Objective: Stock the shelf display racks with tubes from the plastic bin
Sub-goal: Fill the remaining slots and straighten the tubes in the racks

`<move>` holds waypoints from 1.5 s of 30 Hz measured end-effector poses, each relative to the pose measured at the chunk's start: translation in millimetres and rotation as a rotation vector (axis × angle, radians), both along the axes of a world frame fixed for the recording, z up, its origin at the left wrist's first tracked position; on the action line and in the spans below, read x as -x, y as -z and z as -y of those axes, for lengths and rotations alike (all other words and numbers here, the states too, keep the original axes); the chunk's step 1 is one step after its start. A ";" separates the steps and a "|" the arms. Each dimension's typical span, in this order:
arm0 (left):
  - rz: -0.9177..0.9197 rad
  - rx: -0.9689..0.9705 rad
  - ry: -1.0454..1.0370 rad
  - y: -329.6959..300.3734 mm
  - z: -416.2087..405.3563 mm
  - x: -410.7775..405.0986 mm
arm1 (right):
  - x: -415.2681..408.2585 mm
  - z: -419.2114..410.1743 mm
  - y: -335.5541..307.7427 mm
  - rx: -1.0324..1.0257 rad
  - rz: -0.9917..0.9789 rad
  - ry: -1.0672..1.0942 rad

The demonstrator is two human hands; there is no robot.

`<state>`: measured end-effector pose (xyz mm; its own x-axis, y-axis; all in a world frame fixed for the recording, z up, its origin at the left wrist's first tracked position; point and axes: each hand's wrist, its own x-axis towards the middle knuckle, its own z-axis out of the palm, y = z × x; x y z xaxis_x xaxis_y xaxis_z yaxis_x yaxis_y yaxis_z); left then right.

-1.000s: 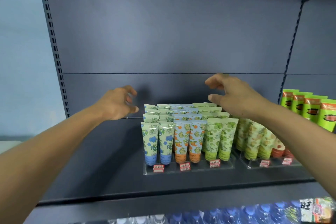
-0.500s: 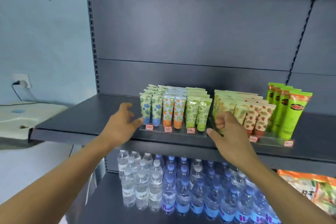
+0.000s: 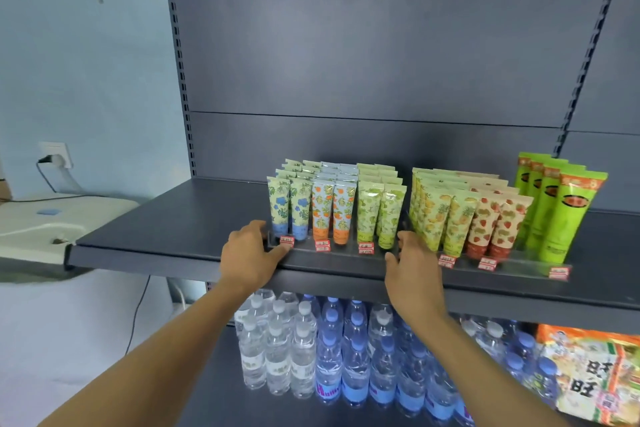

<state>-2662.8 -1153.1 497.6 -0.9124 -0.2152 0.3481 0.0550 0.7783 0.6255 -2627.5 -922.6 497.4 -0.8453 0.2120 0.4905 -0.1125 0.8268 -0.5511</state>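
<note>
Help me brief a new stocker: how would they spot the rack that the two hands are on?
On the dark shelf above the water bottles, two clear racks stand side by side. It is the left rack, nearer the shelf's bare end, with a hand at each front corner. Its tubes run blue, orange, then green, while its neighbour holds fruit-printed and plain bright green tubes.

- A shop is shown: dark grey metal retail shelving (image 3: 173,218) is hung on slotted uprights (image 3: 180,80) against a matching back panel.
- Patterned tubes (image 3: 332,215) are lined up in clear display racks (image 3: 346,250), and small red price tags (image 3: 322,245) are fixed along the racks' front edges.
- Bottled water (image 3: 329,357) is massed on the shelf below, with a printed snack pack (image 3: 595,374) set beside it.
</note>
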 end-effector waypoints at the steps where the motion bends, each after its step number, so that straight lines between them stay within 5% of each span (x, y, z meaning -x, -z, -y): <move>1: -0.019 0.044 -0.015 1.3 -0.6 1.9 | 1.6 2.6 2.0 0.006 -0.027 0.027; 22: -0.151 0.067 -0.110 15.4 -1.1 10.3 | 13.4 14.3 19.5 0.145 -0.293 0.200; 33: -0.137 0.098 -0.079 14.5 1.8 10.6 | 2.4 8.0 20.7 0.087 -0.232 0.121; 40: -0.023 0.100 -0.048 9.4 5.1 14.3 | -41.4 -77.6 16.8 0.063 -0.308 0.315; 45: 0.093 0.066 -0.010 2.6 3.3 19.4 | -51.7 -171.4 -3.1 0.087 -0.077 0.460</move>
